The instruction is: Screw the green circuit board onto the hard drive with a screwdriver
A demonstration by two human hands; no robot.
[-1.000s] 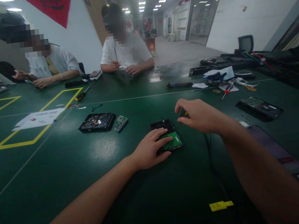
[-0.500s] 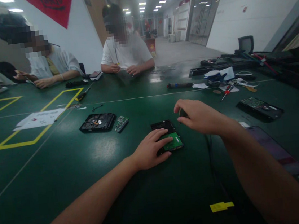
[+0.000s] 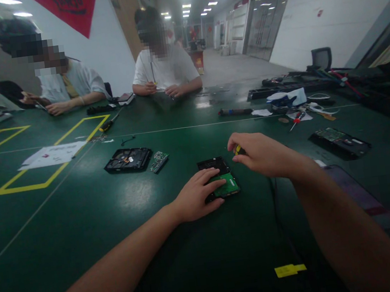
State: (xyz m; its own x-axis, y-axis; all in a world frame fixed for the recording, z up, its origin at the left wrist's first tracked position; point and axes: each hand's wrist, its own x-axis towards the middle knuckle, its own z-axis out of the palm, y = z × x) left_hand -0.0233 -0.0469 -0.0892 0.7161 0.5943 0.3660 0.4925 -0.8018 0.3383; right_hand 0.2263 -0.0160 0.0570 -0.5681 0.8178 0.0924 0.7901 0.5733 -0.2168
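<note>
A black hard drive (image 3: 215, 166) with a green circuit board (image 3: 225, 187) on top lies on the green table (image 3: 84, 226) in front of me. My left hand (image 3: 196, 196) rests flat on its near left side, fingers spread over the board. My right hand (image 3: 262, 154) hovers just right of the drive's far corner, fingers pinched round a small tool with a yellow and black handle (image 3: 238, 149).
An opened drive (image 3: 128, 159) and a loose circuit board (image 3: 158, 161) lie to the left. Another drive (image 3: 339, 141) sits at the right, with screwdrivers and papers (image 3: 291, 105) behind it. Two people sit across the table. A yellow tag (image 3: 290, 270) lies near me.
My right hand has turned slightly, so the yellow of the tool's handle shows between its fingers. My left hand has stayed on the drive.
</note>
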